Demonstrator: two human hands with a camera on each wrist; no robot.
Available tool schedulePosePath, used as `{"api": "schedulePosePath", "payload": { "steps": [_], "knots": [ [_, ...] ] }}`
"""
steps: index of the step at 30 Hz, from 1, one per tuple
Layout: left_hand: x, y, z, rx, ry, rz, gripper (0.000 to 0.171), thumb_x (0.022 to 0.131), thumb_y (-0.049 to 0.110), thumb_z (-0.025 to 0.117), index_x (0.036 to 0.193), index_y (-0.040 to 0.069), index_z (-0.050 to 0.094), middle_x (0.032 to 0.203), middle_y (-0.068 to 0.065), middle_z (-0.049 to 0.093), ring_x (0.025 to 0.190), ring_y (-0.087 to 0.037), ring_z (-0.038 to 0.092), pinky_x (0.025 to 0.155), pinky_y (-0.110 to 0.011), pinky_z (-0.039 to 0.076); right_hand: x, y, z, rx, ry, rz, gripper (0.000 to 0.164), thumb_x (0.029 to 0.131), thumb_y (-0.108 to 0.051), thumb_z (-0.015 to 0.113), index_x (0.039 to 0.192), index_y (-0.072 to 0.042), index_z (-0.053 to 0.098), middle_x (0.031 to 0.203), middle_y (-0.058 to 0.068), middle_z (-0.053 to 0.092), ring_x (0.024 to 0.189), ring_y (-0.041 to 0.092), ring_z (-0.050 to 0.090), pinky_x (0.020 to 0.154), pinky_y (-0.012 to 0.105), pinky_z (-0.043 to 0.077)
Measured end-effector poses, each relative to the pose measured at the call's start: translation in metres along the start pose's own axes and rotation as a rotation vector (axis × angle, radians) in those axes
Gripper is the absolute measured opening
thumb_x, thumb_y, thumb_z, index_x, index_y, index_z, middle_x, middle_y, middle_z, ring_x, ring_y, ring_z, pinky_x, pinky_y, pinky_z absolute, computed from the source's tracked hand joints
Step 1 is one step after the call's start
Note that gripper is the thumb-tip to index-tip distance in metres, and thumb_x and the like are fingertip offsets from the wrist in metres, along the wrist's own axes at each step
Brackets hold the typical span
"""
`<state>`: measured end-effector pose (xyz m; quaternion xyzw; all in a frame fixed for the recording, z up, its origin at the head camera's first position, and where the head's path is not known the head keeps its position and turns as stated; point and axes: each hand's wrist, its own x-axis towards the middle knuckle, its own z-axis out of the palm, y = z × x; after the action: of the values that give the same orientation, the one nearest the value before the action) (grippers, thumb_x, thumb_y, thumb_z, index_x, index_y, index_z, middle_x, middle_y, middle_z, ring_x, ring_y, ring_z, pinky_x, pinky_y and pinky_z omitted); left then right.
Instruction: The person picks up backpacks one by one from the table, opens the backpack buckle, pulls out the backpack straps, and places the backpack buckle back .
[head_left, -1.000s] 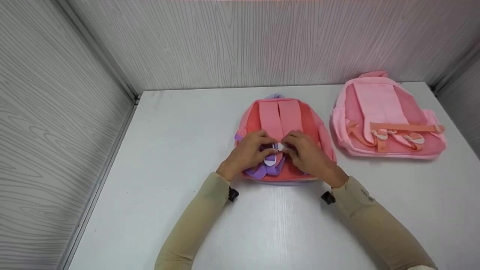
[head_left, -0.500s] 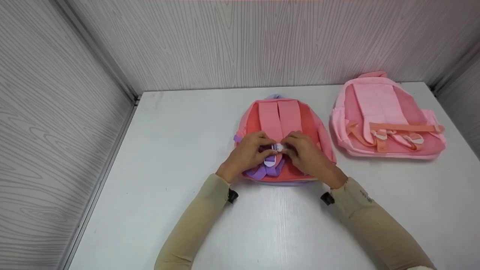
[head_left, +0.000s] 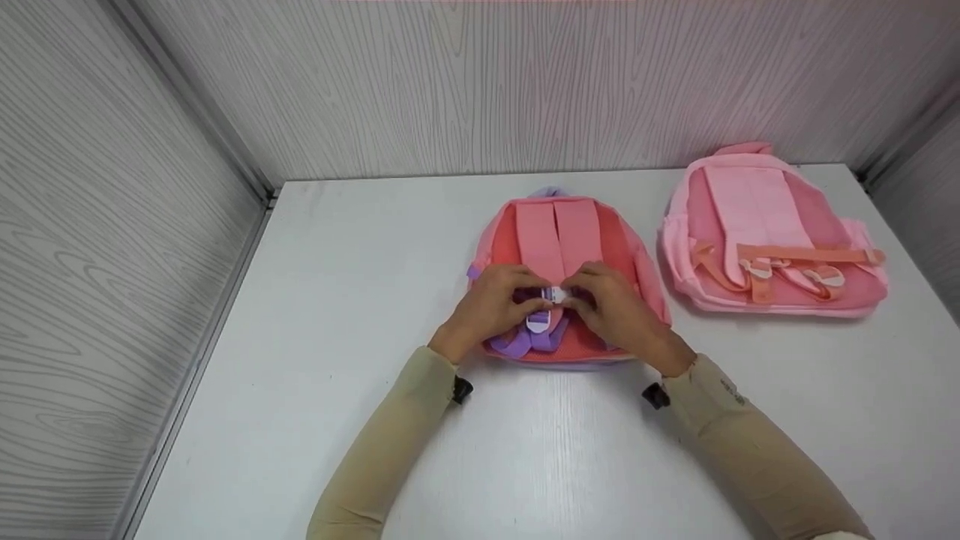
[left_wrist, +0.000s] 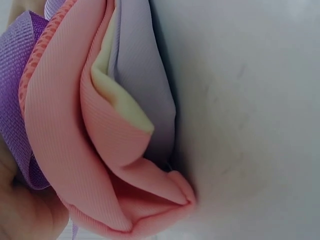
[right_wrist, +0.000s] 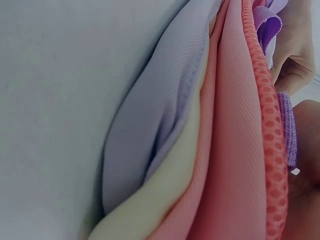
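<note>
A coral-pink child's backpack [head_left: 616,236] lies with its strap side up in the head view. At its middle sits a small white buckle [head_left: 556,295]. My left hand [head_left: 489,306] pinches the buckle's left end between thumb and fingers. On its right end, the thumb and fingers of my right hand [head_left: 619,313] pinch it too. Just below are a white strap adjuster [head_left: 538,322] and loose purple webbing [head_left: 551,337]. The left wrist view shows the bag's folded side pocket [left_wrist: 140,185]; the right wrist view shows its coral mesh back panel [right_wrist: 272,130]. My fingers partly hide the buckle.
A lighter pink backpack [head_left: 757,202] with orange straps lies to the right, close to the first one. Both bags are on a white table [head_left: 352,270]. Wood-grain panels [head_left: 450,90] stand behind and at the sides.
Almost nothing differs. Both hands stay on the buckle, with only a very slight shift of the left hand and of the view.
</note>
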<state>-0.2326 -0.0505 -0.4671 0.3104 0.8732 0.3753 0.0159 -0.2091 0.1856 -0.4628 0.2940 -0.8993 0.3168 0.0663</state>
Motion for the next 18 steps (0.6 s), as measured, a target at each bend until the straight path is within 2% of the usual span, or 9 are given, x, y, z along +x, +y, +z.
{"api": "schedulePosePath", "payload": {
  "steps": [7,18],
  "knots": [
    [0.0003,-0.0021,-0.0016,-0.003,-0.006,0.025,0.029,0.096,0.026,0.081,0.123,0.014,0.082,0.114,0.002,0.080,0.107,-0.011,0.070,0.101,-0.030,0.056,-0.0010,-0.0010,0.0021,-0.013,0.006,-0.008,0.017,0.096,-0.003,0.078,0.113,0.002,0.076,0.104,0.015,0.068,0.100,0.028,0.067,0.090,0.044,0.060],
    [-0.0007,-0.0019,-0.0037,-0.023,-0.012,0.018,0.029,0.098,0.026,0.079,0.125,0.015,0.081,0.115,0.003,0.079,0.104,-0.010,0.068,0.098,-0.028,0.057,-0.0024,-0.0003,-0.0012,0.005,0.004,0.016,0.020,0.096,-0.005,0.079,0.115,0.000,0.078,0.105,0.013,0.069,0.098,0.026,0.067,0.090,0.043,0.061]
  ]
}}
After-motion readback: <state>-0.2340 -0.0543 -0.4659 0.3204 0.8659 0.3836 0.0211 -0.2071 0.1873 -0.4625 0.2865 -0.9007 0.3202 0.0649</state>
